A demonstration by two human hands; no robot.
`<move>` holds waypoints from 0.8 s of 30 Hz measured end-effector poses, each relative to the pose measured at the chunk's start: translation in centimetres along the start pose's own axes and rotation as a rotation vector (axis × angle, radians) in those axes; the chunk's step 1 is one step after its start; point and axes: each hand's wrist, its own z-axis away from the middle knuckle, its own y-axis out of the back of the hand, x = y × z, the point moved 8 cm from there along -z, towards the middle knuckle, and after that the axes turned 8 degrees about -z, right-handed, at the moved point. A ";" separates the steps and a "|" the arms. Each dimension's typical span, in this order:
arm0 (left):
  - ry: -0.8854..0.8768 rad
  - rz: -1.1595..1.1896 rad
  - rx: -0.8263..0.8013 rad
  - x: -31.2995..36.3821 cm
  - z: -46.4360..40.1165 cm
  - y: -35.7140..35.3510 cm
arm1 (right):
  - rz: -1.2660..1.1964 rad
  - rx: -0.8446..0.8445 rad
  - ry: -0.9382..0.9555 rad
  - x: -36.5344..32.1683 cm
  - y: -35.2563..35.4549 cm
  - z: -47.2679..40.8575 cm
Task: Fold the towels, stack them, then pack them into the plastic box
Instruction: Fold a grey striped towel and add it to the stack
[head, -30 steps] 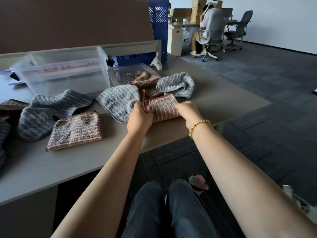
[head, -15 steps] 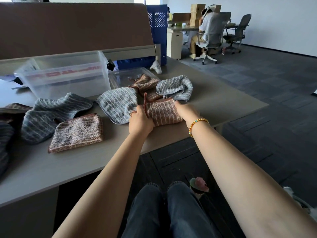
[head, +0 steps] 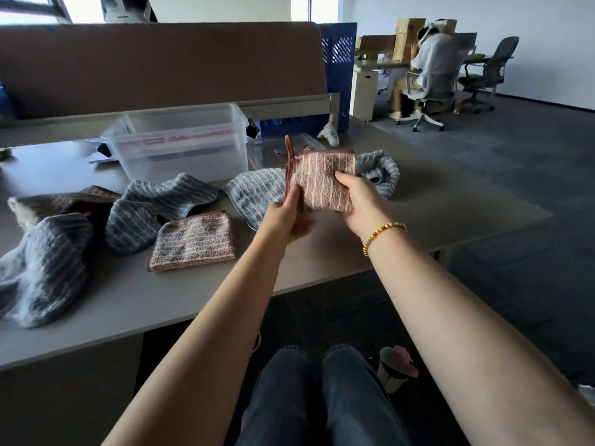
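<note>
A folded brown striped towel (head: 318,178) is held up above the table, its hanging loop sticking up at the top left. My left hand (head: 288,214) grips its left edge and my right hand (head: 360,201) grips its right side. Another folded brown towel (head: 193,241) lies flat on the table (head: 434,204) to the left. Unfolded grey striped towels lie around: one (head: 154,210) left of centre, one (head: 254,194) behind my left hand, one (head: 380,170) behind my right hand. The clear plastic box (head: 180,146) stands open at the back.
A crumpled grey towel (head: 42,268) and a dark brown towel (head: 64,201) lie at the far left. A clear lid (head: 273,149) lies right of the box. A brown partition (head: 161,66) backs the table. A seated person (head: 431,66) works far right.
Both hands have lifted the folded brown towel off the table and turned it upright. The view has tilted up slightly.
</note>
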 end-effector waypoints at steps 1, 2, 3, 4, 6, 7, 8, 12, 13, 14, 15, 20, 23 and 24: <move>0.018 0.119 -0.024 0.4 0.2 0.8 | 0.029 -0.027 0.010 -0.1 -1.3 0.1; -0.004 0.148 -0.008 1.0 0.3 2.1 | 0.090 -0.050 0.019 0.0 -2.7 0.4; -0.049 0.093 0.049 1.8 0.4 3.9 | 0.171 -0.049 0.029 0.3 -3.8 0.7; -0.105 0.003 0.145 2.5 0.4 6.1 | 0.260 -0.054 0.027 1.0 -5.0 0.8; -0.197 -0.178 0.334 3.4 0.7 10.6 | 0.463 -0.083 0.050 2.9 -7.6 1.1; -0.216 -0.245 0.399 3.6 1.0 12.6 | 0.546 -0.092 0.068 3.9 -8.8 1.4; -0.229 -0.315 0.449 3.7 1.2 14.5 | 0.622 -0.102 0.079 5.0 -10.0 1.6; -0.208 -0.640 0.571 3.2 2.5 20.2 | 0.761 -0.147 0.075 9.2 -13.5 3.2; -0.193 -0.692 0.588 3.0 2.7 21.0 | 0.796 -0.152 0.076 9.8 -14.1 3.5; -0.176 -0.721 0.597 2.7 2.9 21.6 | 0.831 -0.147 0.084 10.2 -14.4 3.6; -0.157 -0.743 0.595 2.4 3.0 21.9 | 0.860 -0.136 0.089 10.5 -14.6 3.8; -0.089 -0.828 0.584 0.3 3.5 21.9 | 0.925 -0.162 0.118 11.2 -14.2 3.9; -0.099 -0.795 0.649 0.8 3.8 22.3 | 0.901 -0.173 0.194 10.2 -14.7 4.4; -0.107 -0.793 0.663 1.2 3.8 22.3 | 0.908 -0.174 0.216 9.9 -14.9 4.4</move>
